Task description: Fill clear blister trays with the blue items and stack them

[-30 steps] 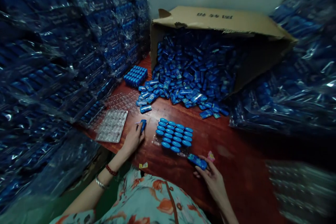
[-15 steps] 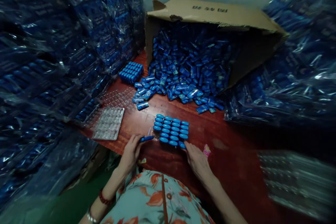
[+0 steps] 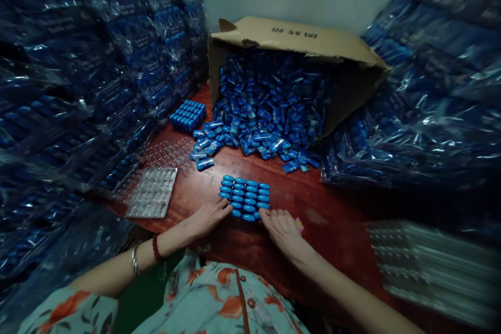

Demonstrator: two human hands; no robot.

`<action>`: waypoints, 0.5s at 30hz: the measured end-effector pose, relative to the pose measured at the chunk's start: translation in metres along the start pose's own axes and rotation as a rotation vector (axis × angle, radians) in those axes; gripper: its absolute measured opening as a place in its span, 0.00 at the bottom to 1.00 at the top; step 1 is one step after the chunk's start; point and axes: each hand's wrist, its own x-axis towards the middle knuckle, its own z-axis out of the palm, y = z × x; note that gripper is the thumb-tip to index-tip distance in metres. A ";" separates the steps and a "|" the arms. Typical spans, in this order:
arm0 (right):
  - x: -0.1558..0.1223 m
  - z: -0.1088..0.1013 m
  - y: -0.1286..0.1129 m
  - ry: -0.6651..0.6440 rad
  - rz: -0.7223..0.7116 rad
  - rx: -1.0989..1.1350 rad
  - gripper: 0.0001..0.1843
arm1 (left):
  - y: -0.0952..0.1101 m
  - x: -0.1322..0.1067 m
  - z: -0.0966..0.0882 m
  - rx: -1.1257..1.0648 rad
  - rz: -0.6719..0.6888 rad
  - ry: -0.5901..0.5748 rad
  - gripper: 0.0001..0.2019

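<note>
Head view: the block of blue tubes (image 3: 245,197) stands on end in tight rows at the middle of the red table (image 3: 332,209), just in front of the person. The left hand (image 3: 211,215) meets it from seven o'clock, fingers loosely curled against the near-left corner; I cannot tell whether a tube is tucked under them. The right hand (image 3: 279,227) sits at five o'clock, fingers bent, tips pressing down on the near-right tubes, with nothing gripped that I can see. To my eye the rows want squaring up: both hands should press inward evenly and low down, so no end tube tips or pops out of line. At twelve o'clock a tipped cardboard box (image 3: 297,36) spills a loose heap (image 3: 266,120); an empty clear tray (image 3: 152,193) lies at nine o'clock, well apart
</note>
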 end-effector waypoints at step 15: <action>0.059 0.031 0.111 -0.111 0.812 0.492 0.28 | -0.082 0.018 -0.005 -0.013 -0.688 0.602 0.15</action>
